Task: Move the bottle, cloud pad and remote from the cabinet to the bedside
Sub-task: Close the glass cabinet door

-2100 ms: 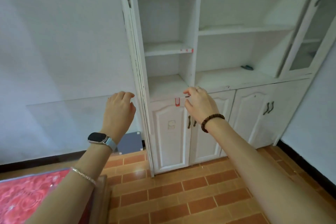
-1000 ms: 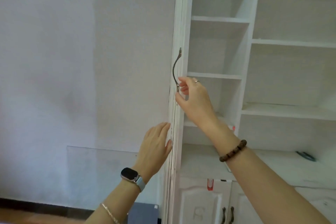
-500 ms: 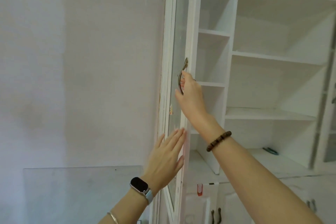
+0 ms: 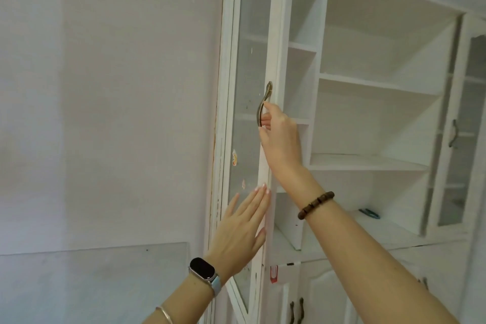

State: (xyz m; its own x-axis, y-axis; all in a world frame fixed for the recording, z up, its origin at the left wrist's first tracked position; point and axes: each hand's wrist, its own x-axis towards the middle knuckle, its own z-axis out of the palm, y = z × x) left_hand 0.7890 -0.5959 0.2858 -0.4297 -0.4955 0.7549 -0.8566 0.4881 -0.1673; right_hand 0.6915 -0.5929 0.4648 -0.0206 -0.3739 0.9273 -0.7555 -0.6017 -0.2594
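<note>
**Working the cabinet's left glass door.**

Your right hand (image 4: 280, 137) has its fingers curled round the curved metal handle (image 4: 263, 102) of the glass door (image 4: 249, 60). Your left hand (image 4: 240, 229) lies flat, fingers straight, against the door's near frame edge and grips nothing. The bottle, cloud pad and remote are not in view. The cabinet (image 4: 368, 162) shelves to the right look bare except for a small teal object (image 4: 369, 213) on the low shelf, too small to identify. The step in hand is judged to be door handling, not yet any pick-up; whether the door is opening or closing cannot be told. The next move calls for a steady swing from the handle, with your left fingers kept clear of the closing edge.
</note>
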